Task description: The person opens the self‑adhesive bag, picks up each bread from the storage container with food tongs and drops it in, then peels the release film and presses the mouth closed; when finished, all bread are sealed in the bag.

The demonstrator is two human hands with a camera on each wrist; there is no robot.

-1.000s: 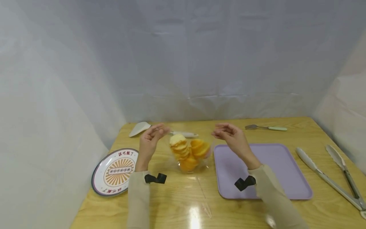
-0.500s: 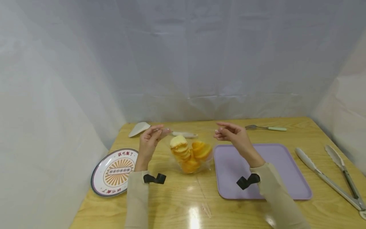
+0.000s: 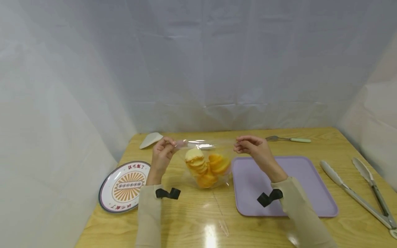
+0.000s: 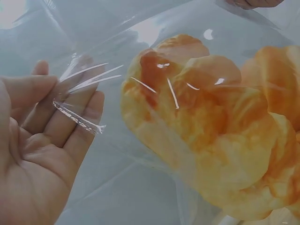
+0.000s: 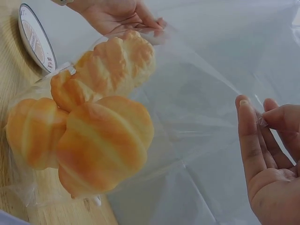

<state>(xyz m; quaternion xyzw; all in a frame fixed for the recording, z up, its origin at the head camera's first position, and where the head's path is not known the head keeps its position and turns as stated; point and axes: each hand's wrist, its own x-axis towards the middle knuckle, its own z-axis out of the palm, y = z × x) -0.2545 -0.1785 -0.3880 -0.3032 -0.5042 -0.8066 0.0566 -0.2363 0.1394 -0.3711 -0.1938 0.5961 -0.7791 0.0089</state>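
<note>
A clear plastic bag (image 3: pixel 198 142) is stretched between both hands, with several golden bread rolls (image 3: pixel 207 168) in its lower part. My left hand (image 3: pixel 162 155) pinches the bag's upper left corner between thumb and fingers; the left wrist view shows the film creased at that pinch. At the upper right corner, my right hand (image 3: pixel 255 151) pinches the film between thumb and fingertips, as the right wrist view shows. One long ridged bread (image 5: pixel 105 70) and two rounder rolls (image 5: pixel 105 143) lean together inside the bag.
Left of the bag lies a round plate (image 3: pixel 129 186) with an orange pattern. A purple tray (image 3: pixel 297 186) is at the right, metal tongs (image 3: pixel 356 194) beyond it. At the back are a fork (image 3: pixel 288 138) and a white-bladed utensil (image 3: pixel 151 140), partly hidden by the left hand and bag.
The bag's top edge has been pulled straighter and tauter between the hands. My right hand has shifted slightly right, and the breads have moved a little right and down.
</note>
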